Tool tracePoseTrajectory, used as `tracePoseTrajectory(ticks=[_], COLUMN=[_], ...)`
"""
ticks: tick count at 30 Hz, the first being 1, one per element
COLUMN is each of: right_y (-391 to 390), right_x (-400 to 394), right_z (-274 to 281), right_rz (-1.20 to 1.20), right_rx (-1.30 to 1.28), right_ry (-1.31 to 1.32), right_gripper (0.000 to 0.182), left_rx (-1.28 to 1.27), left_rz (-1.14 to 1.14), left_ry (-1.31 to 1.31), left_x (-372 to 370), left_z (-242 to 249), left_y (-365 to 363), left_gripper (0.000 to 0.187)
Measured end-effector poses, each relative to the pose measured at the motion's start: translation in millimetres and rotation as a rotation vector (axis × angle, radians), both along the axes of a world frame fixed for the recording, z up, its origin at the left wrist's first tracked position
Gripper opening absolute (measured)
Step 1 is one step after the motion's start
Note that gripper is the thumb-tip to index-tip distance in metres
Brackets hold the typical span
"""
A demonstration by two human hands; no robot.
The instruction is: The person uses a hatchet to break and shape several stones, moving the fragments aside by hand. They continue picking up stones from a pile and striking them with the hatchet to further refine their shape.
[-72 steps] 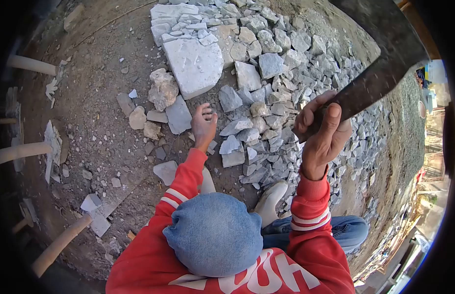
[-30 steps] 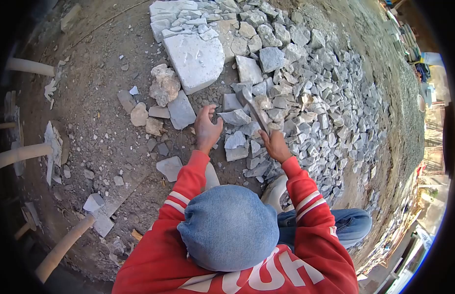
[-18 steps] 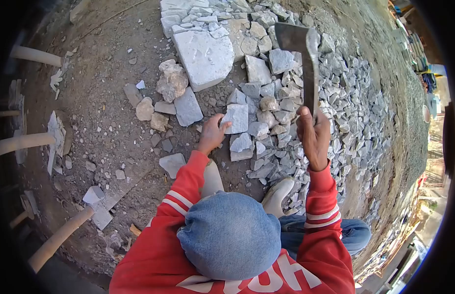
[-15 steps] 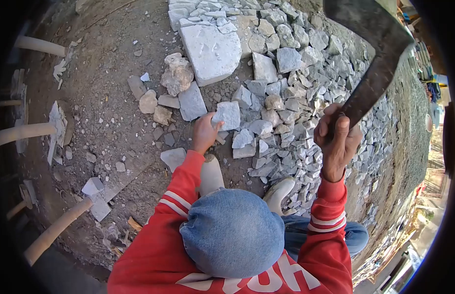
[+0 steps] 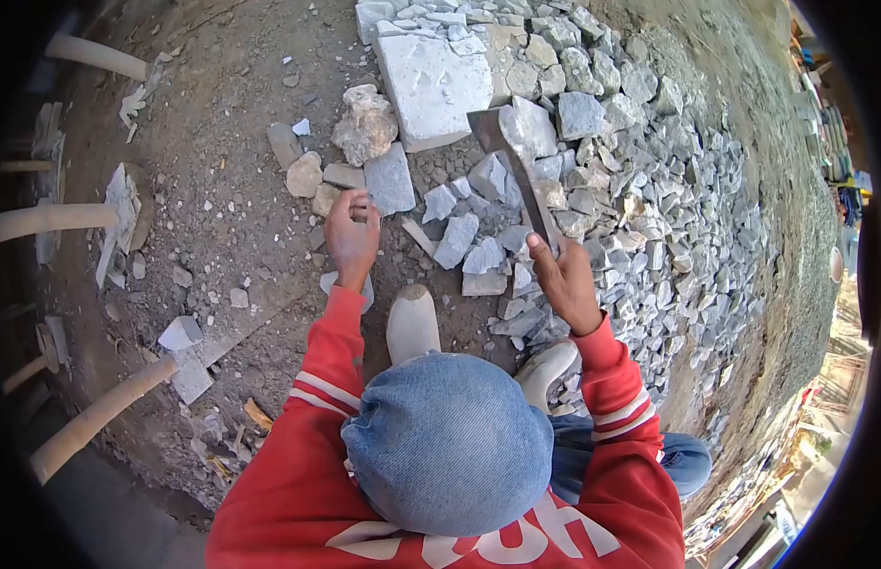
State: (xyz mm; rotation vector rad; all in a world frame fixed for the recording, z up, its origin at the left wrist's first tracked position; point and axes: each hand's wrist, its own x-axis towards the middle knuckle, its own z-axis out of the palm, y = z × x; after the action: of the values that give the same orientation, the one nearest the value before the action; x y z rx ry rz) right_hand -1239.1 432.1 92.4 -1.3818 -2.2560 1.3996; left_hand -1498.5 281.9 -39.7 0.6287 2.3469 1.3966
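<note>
My right hand (image 5: 567, 281) is wrapped round the end of a dark flat metal tool (image 5: 524, 175). The tool's wide head is low over the stones, beside a pale angular stone (image 5: 529, 129). My left hand (image 5: 352, 235) is off to the left, its fingers curled and apart, with nothing seen in them. Its fingertips are close to a flat grey stone (image 5: 390, 179); whether they touch it I cannot tell. Between my hands lie several broken grey pieces (image 5: 456, 239) on the dirt.
A large white block (image 5: 437, 87) lies ahead, beside a brown rough rock (image 5: 366, 127). Crushed stones (image 5: 668, 247) spread over the right side. Wooden poles (image 5: 104, 414) stand at the left. My white boots (image 5: 412, 324) are close below my hands.
The tool has swung down and left from its raised position. My left hand has let go of the squarish grey stone and moved left. Broken pieces now lie where that stone was.
</note>
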Motion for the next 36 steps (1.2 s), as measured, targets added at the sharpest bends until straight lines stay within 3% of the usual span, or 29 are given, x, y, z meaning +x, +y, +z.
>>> tracePoseTrajectory(ticks=[4,5,7,9,10,12,13,16,18,20,23,25,27,28,30,31,33,34,36], right_y=[-2,-11,-23,-29,-26,-26,-11,-36,-17,-18,-20,-35,-51,-53,-54,-51,-52,-54,-64], right_x=[-12,-16,6,35,49,56,49,37,6,-1,-23,-36,-46,-40,-39,-37,-34,-33,-17], right_z=[67,67,3,-49,-80,-118,-122,-48,-12,29,71,57,-13,-52,-117,-119,-123,-116,-97], right_rz=[-0.135,-0.149,0.005,0.223,0.229,0.341,0.362,0.241,0.153,0.134,0.066,0.044,0.033,0.127,0.24,0.241,0.195,0.114,0.098], right_rx=[-0.061,-0.122,-0.05,0.324,0.333,0.092,0.12,0.004,0.055,0.042,-0.105,-0.122,-0.036,0.158,0.156,0.167,-0.047,-0.142,-0.135], right_ry=[0.55,0.752,0.832,0.265,0.264,-0.287,-0.271,-0.203,-0.006,0.049,0.45,0.694,0.858,0.514,-0.014,-0.001,-0.121,-0.061,-0.062], right_gripper=[0.045,0.042,0.04,0.043,0.043,0.047,0.047,0.053,0.054,0.055,0.048,0.037,0.023,0.02,0.036,0.036,0.046,0.048,0.05], left_rx=[-0.116,-0.126,-0.104,-0.11,-0.114,-0.124,-0.188,-0.369,-0.46,-0.402,-0.229,-0.116,-0.002,0.032,0.051,0.07,0.028,-0.016,-0.095], left_rz=[0.062,0.072,0.108,0.13,0.125,0.123,0.056,0.025,0.082,0.153,0.253,0.281,0.428,0.489,0.473,0.455,0.387,0.281,0.137], left_ry=[0.056,0.061,-0.052,-0.093,-0.074,-0.04,0.026,0.095,0.111,0.108,0.059,0.006,-0.044,-0.085,-0.015,0.053,0.131,0.244,0.319], left_x=[1,2,4,9,7,5,6,43,36,42,38,24,8,-2,-24,-35,-54,-60,-36], left_z=[-18,-22,-26,-21,-19,-19,-23,-20,-13,-18,-38,-49,-52,-38,-27,-20,15,25,29], left_y=[-3,-5,1,5,9,8,16,6,35,36,30,19,6,5,-1,1,20,29,32], left_gripper=[0.026,0.026,0.028,0.027,0.029,0.03,0.037,0.053,0.069,0.065,0.055,0.049,0.043,0.044,0.044,0.045,0.048,0.052,0.056])
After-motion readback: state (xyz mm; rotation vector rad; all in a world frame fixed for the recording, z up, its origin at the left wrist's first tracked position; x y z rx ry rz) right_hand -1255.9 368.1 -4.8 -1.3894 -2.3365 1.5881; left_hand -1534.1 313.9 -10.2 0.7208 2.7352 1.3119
